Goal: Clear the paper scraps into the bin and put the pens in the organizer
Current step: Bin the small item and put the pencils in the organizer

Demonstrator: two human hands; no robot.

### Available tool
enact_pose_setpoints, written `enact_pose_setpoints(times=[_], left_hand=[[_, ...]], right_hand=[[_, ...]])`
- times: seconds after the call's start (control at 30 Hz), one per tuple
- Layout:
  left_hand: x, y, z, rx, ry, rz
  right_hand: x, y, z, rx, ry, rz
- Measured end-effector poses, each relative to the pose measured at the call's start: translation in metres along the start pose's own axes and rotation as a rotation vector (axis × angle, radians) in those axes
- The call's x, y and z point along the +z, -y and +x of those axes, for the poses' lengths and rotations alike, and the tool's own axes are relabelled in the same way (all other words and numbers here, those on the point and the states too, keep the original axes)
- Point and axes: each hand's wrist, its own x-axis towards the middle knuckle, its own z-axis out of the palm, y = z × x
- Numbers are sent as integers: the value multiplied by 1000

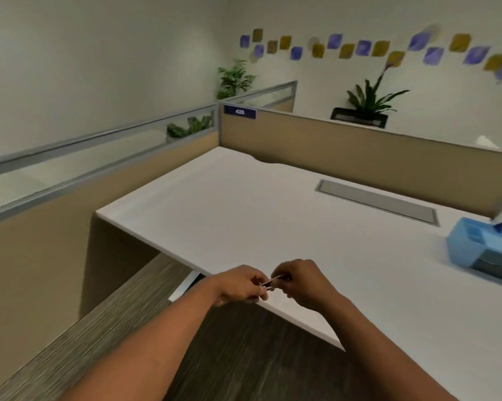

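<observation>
Both hands meet at the near edge of the white desk (244, 215). My left hand (242, 286) and my right hand (303, 282) each pinch an end of a thin pen (273, 281), which spans the small gap between them. Only a short stretch of the pen shows; the rest is hidden by my fingers. A light blue organizer (481, 244) with several compartments stands on the desk at the far right, well away from the hands. No paper scraps and no bin are in view.
Beige partitions (359, 146) close the desk at the back and left. A grey cable hatch (377, 201) is set into the desktop. A lower wood-grain surface (99, 328) lies to the left, dark floor below. Potted plants stand beyond the partitions.
</observation>
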Motion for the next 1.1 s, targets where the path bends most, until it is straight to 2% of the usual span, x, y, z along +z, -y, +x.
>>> enact_pose_setpoints(times=[0.17,0.4,0.5,0.6,0.83,1.0,1.1], left_hand=[[27,-58,36,112,14,128],[67,-117,79,127,99,275],[79,-136,101,150,110,273],[87,-154,126,213,139,279],[102,-193,194,339,239,235],[103,-222,244,406,257,166],[107,-242,269,462,272,253]], right_hand=[[-57,-51,-27,19,38,42],[-109,-116,-58,129,-84,291],[-125,-140,-68,200,-151,441],[-145,-164,-75,276,-218,485],[-184,-200,-68,376,-201,511],[-214,-221,-48,430,-335,591],[-228,-235,-40,449,-455,668]])
